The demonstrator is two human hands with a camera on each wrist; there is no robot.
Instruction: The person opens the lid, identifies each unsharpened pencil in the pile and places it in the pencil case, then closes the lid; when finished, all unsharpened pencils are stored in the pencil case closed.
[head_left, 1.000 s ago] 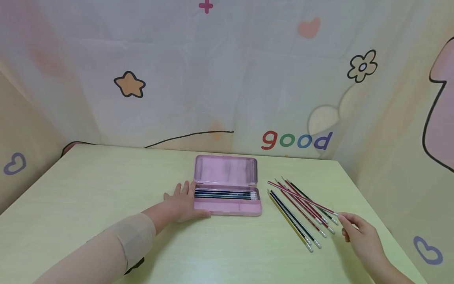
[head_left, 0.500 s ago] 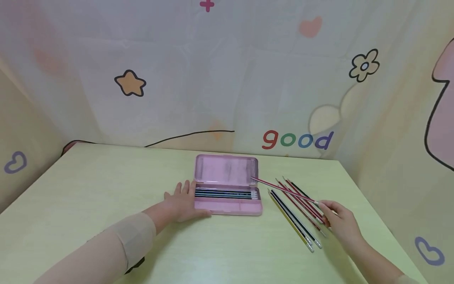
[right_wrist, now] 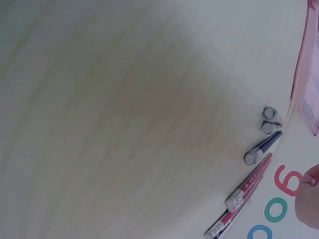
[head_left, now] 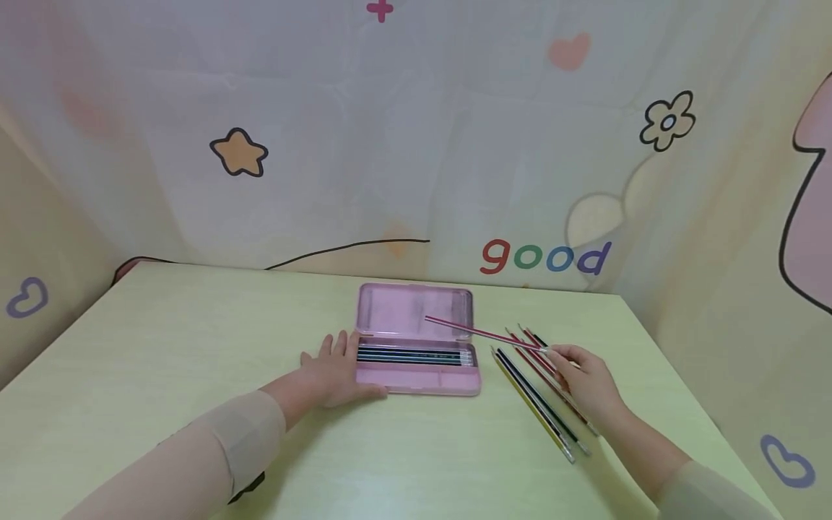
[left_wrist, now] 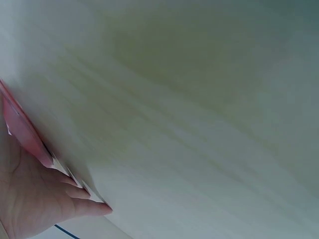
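An open pink pencil case [head_left: 403, 378] lies on the table, its lid tipped back. Several dark striped pencils [head_left: 409, 355] rest side by side in its rear compartment. My left hand [head_left: 334, 372] is against the case's left end, fingers spread and straight, thumb along the front edge. Between thumb and fingers, my right hand [head_left: 588, 379] pinches a red striped pencil [head_left: 484, 333] by its eraser end. That pencil points left, its far tip over the open lid in the head view. In the right wrist view only a bit of the right hand [right_wrist: 308, 199] shows.
Right of the case lies a loose fan of pencils: a yellow one [head_left: 529, 401], dark ones [head_left: 542, 401] and red ones [head_left: 565, 397], partly behind the right hand. The pale table [head_left: 195, 325] meets a printed cloth backdrop [head_left: 312, 180] at its back edge.
My right hand has moved left and slightly up, carrying the red striped pencil off the loose pile to over the case's lid. The left hand and case have stayed put.
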